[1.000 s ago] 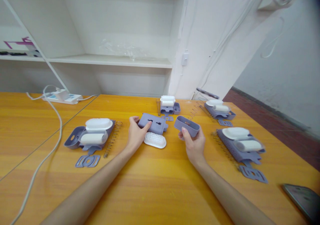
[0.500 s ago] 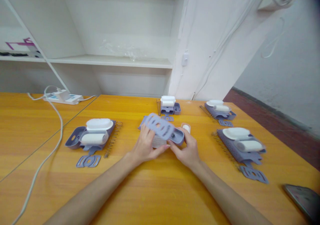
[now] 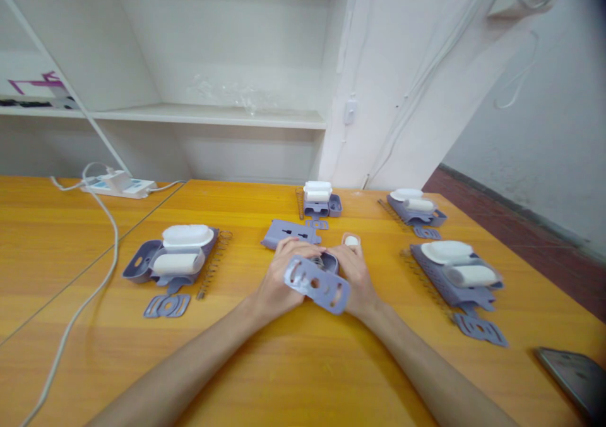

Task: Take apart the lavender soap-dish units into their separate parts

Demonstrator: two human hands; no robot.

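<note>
My left hand (image 3: 280, 278) is closed, its fingers over a metal coil spring (image 3: 319, 262) at the mouth of a small purple box (image 3: 331, 261). Much of the spring is hidden. My right hand (image 3: 356, 276) grips that box from the right. A purple slotted plate (image 3: 326, 285) hangs tilted in front of both hands; whether it is joined to the box or pinched, I cannot tell. Just beyond my left hand lies a purple holder (image 3: 290, 233) with two dark keyhole slots. A small white-topped piece (image 3: 351, 240) stands behind my right hand.
Similar sets of purple parts, white rollers and springs lie at left (image 3: 177, 263), back (image 3: 318, 193), right (image 3: 466, 275) and far right (image 3: 411, 203). A phone (image 3: 572, 376) rests at the right edge. A power strip (image 3: 120, 184) and white cable (image 3: 111, 225) lie at left.
The slotted plate has swung from above my left hand down towards me. My hands have drawn together, and the spring now shows at the box's mouth. The keyhole-slotted holder has come into fuller view.
</note>
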